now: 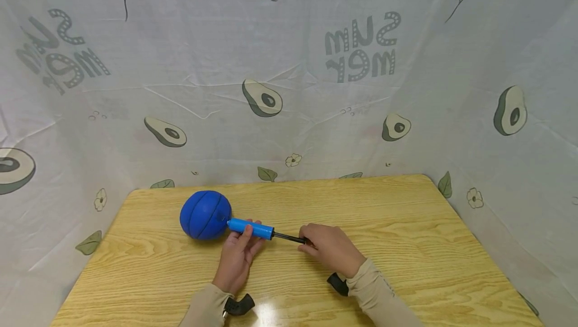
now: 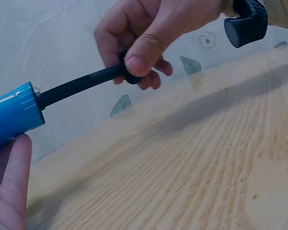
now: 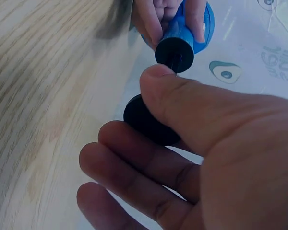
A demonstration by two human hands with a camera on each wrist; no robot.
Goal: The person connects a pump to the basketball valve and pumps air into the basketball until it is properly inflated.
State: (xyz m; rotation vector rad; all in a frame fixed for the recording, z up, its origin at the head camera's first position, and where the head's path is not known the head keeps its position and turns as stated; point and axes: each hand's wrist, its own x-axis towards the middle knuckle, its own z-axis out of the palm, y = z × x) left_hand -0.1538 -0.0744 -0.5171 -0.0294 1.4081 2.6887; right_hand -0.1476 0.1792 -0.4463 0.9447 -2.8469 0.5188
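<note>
A blue ball (image 1: pixel 205 215) with dark seam lines sits on the left part of the table. Against its right side is the tip of a blue hand pump (image 1: pixel 251 228), whose barrel my left hand (image 1: pixel 237 259) holds between thumb and fingers. The black pump rod (image 2: pixel 81 86) is drawn out of the barrel toward the right. At its far end, my right hand (image 1: pixel 331 248) pinches the round black handle (image 3: pixel 149 120) between thumb and fingers. In the right wrist view, the ball is mostly hidden behind the pump and left hand.
The wood-grain table (image 1: pixel 384 226) stretches out on both sides of the hands. A pale curtain (image 1: pixel 307 131) printed with avocados and leaves hangs behind and beside it. Black wrist-worn devices (image 1: pixel 239 305) sit at both sleeves.
</note>
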